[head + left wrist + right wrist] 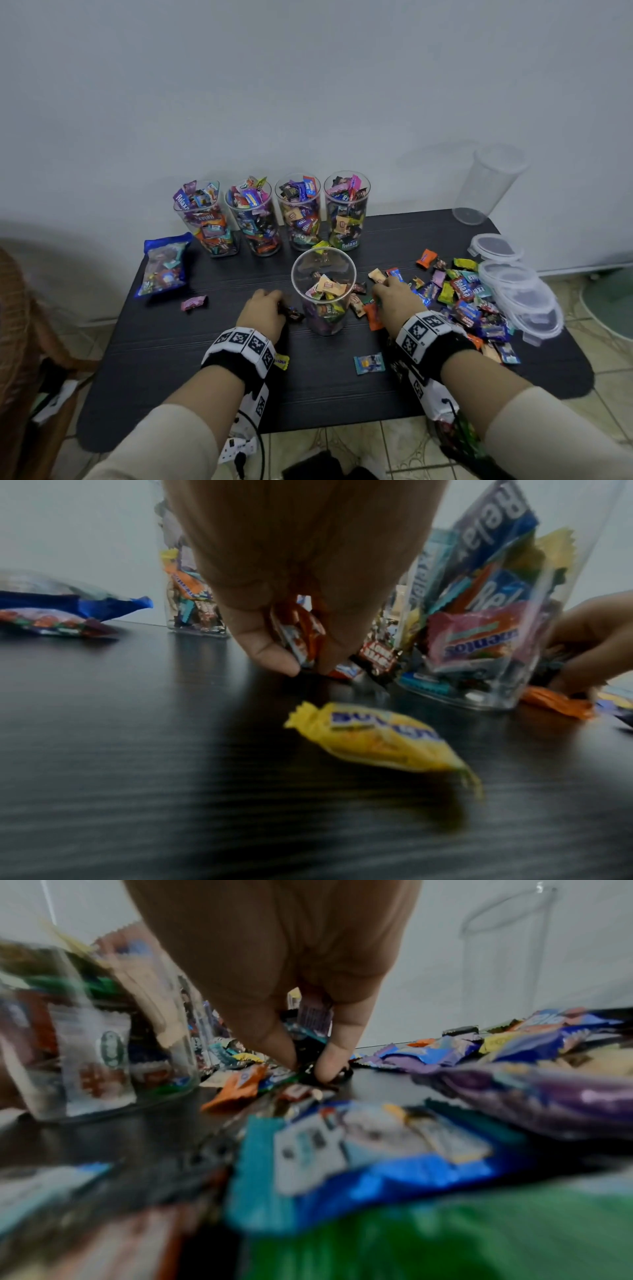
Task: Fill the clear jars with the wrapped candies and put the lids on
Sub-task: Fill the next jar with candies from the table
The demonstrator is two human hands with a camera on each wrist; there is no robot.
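A clear jar (323,291), partly filled with wrapped candies, stands mid-table between my hands. My left hand (262,310) is just left of it, fingers curled round several small candies (308,634) with its fingertips on the table. My right hand (394,301) is just right of the jar, thumb and finger pinching a dark-wrapped candy (310,1066) at the edge of the loose candy pile (459,294). Four full jars (274,216) line the back. An empty clear jar (486,185) stands far right. Clear lids (520,287) lie stacked at the right edge.
A blue candy bag (164,263) lies at the table's left. Stray candies sit apart: a pink one (194,303), a yellow one (377,737) under my left wrist, a light blue one (369,363). The dark table (171,359) ends near my forearms; a wall stands behind.
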